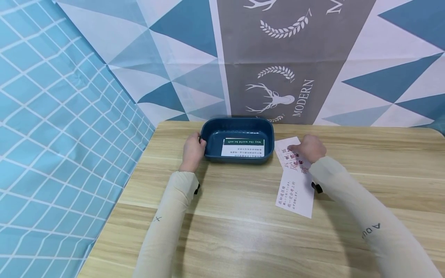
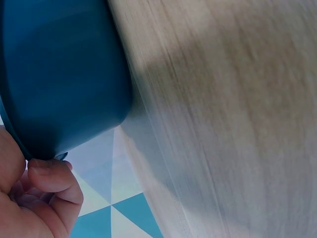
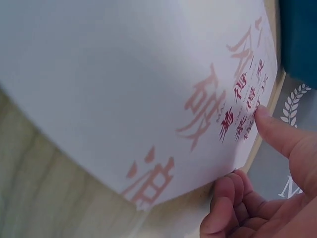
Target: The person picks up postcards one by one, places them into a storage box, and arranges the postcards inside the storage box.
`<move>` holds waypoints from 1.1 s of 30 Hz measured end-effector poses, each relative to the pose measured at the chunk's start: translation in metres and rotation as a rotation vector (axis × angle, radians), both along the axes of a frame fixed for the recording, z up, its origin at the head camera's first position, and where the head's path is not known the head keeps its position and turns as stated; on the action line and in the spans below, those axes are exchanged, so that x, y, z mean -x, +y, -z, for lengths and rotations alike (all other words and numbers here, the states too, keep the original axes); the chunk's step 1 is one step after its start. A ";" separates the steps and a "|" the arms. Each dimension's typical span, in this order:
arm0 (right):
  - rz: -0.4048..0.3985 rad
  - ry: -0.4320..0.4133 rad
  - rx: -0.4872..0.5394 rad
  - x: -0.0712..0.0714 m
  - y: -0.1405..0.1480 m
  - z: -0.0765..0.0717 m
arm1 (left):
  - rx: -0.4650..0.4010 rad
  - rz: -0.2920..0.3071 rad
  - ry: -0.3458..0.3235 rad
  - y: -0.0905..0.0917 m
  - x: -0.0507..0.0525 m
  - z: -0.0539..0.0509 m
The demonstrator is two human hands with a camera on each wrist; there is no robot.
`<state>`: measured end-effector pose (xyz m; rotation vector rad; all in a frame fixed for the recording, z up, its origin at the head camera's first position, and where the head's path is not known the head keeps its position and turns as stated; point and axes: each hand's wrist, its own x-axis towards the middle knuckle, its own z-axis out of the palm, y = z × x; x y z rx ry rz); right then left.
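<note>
A dark blue rectangular plastic tub stands at the back of the table. My left hand grips its left rim; in the left wrist view the thumb and curled fingers hold the rim's edge. Inside the tub lie white printed cards, one with a green strip. To the tub's right, my right hand pinches a white card with red characters. Its thumb lies on the printed face, and the other fingers curl at the card's edge. A second white card with dark text extends below it towards me.
The wood-grain table meets a patterned backdrop close behind the tub. A blue gridded cloth hangs along the left side of the table.
</note>
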<state>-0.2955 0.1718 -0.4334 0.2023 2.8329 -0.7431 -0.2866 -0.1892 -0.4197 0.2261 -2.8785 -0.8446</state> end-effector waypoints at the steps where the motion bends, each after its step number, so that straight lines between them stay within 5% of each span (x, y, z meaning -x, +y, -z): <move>1: 0.009 -0.005 0.009 0.000 0.000 0.000 | -0.001 0.000 -0.002 0.000 0.000 0.000; 8: 0.064 -0.044 0.082 0.001 0.002 0.002 | -0.008 -0.004 -0.020 0.000 0.000 0.000; 33: 0.197 0.031 0.343 0.009 0.007 0.005 | 0.000 -0.012 -0.012 0.001 0.000 0.000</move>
